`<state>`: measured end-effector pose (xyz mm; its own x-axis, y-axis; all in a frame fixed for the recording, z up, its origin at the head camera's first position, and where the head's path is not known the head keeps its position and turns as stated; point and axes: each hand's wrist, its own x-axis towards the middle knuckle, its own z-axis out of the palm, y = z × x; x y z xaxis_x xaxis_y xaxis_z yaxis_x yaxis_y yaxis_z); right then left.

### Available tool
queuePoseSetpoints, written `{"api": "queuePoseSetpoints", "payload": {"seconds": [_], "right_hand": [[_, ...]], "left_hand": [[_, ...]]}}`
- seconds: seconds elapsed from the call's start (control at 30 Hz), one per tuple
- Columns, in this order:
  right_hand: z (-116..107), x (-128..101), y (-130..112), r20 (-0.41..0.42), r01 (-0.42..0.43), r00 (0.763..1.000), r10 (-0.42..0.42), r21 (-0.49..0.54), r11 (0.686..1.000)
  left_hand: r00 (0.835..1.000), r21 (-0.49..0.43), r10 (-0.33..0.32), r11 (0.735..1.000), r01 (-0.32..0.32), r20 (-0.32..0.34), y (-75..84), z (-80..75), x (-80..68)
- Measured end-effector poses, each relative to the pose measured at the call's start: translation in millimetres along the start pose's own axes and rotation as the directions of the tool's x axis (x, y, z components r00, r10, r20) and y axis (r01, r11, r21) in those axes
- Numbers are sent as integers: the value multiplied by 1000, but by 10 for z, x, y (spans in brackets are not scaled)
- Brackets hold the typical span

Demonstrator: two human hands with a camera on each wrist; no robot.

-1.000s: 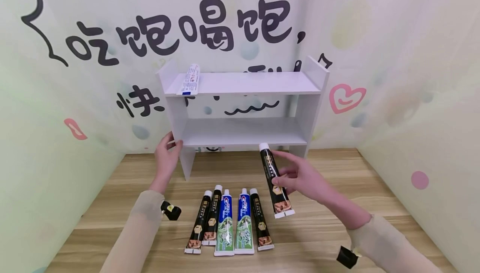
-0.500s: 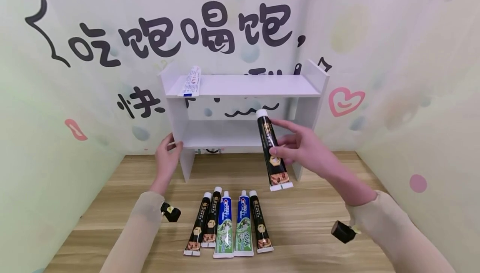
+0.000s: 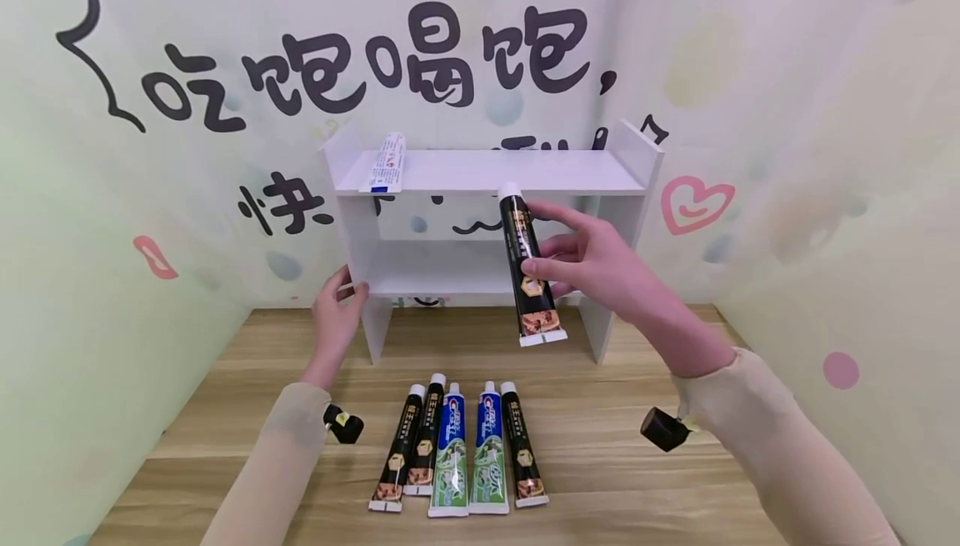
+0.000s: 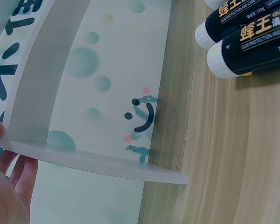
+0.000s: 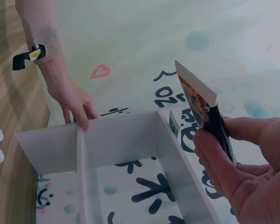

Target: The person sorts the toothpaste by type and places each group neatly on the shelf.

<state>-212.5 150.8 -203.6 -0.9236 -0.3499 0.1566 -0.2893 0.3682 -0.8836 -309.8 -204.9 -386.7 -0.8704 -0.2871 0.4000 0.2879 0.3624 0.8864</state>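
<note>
My right hand [image 3: 600, 267] holds a black toothpaste tube [image 3: 531, 271] between thumb and fingers, white cap up, in front of the white shelf [image 3: 487, 171]. In the right wrist view the tube's flat crimped end [image 5: 196, 86] points up and away from the palm. At the shelf's left side, my left hand [image 3: 336, 313] grips the side panel; in the left wrist view, thumb and fingers [image 4: 25, 179] lie on either side of the white board [image 4: 98, 163]. A white toothpaste tube [image 3: 387, 164] lies on the top shelf at the left.
Several toothpaste tubes lie in a row on the wooden table [image 3: 637, 463], including black ones [image 3: 397, 454] and two blue-green ones [image 3: 451, 454]. Patterned walls [image 3: 825, 196] enclose the table at the back and sides. The shelf stands near the back wall.
My right hand has raised the black toothpaste tube from above the table to just below the top shelf's front edge, lately moving a little left. My left hand stays on the shelf.
</note>
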Motion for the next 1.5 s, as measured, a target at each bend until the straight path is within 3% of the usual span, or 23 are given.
{"api": "queuePoseSetpoints", "payload": {"seconds": [0.63,0.93,1.13,1.5], "right_hand": [[53,2,178,20,-40,999,40,9,999],[210,-107,703,105,-86,991,79,72,994],[319,-163,1043,118,-133,985,122,86,987],[443,-229,1332,121,-179,978,168,87,980]], "left_hand": [[1000,10,5,1000,-5,0,-25,8,1],[1000,4,2,1000,-2,-5,-21,17,7],[1000,5,3,1000,-3,-9,2,17,-3],[1000,12,10,1000,-10,-8,20,15,-3]]}}
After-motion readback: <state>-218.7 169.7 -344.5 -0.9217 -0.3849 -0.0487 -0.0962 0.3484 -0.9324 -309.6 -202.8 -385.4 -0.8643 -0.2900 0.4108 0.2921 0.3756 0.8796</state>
